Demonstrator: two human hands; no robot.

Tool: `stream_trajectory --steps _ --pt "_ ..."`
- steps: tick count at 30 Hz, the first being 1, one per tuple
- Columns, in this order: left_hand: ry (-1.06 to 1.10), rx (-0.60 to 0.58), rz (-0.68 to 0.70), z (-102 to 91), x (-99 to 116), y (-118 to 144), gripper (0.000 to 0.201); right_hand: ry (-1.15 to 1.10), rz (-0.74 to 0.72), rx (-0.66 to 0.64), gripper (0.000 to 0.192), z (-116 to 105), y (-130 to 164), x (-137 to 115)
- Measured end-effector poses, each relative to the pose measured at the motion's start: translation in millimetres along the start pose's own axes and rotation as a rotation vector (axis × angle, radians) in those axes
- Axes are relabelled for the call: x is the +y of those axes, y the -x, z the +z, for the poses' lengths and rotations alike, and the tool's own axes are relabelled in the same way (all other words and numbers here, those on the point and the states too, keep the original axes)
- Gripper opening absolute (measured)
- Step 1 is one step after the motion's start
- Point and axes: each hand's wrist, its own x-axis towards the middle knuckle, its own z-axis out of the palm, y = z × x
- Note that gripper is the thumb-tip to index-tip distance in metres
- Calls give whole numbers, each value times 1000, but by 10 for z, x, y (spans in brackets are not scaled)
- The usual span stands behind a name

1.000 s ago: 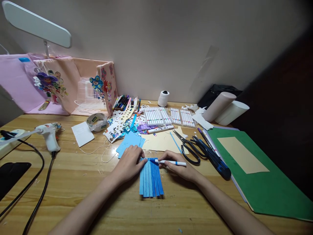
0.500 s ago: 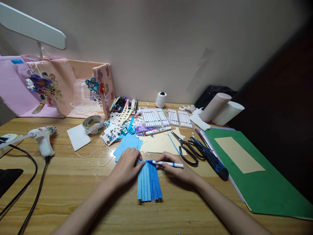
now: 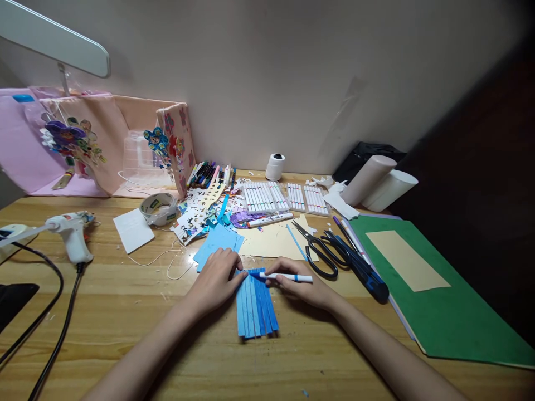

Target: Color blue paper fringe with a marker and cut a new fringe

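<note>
A fringe of blue paper (image 3: 256, 312), cut into several strips, lies on the wooden table. Its right strips are a darker blue than its left ones. My left hand (image 3: 219, 278) is closed at the fringe's upper left, thumb pressing on the paper. Between the fingers of my right hand (image 3: 298, 284) is a white marker (image 3: 288, 277) with a blue band, its tip on the fringe's upper part. Just behind my left hand lies a light blue sheet (image 3: 218, 243).
Black-handled scissors (image 3: 320, 250) and a dark blue cutter (image 3: 363, 273) lie right of my right hand. Farther right is a green board (image 3: 451, 317). A glue gun (image 3: 75, 236) with its cord is at left. Marker sets (image 3: 265, 197) and paper scraps (image 3: 196, 217) lie behind.
The whole view has shifted slightly. Both hands stay at the fringe's upper part, the left pressing and the right with the marker; the fringe's lower end swings slightly right.
</note>
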Motion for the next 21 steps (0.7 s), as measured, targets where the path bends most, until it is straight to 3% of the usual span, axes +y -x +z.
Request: stream_trajectory --steps 14,18,21 --pt "1 -5 -8 -8 14 -2 14 -42 21 -59 24 3 5 16" --pt "9 3 -1 -5 11 -5 13 2 12 -10 24 -1 8 29" --pt "6 -1 0 -3 12 -7 13 -32 14 -61 25 -6 6 22"
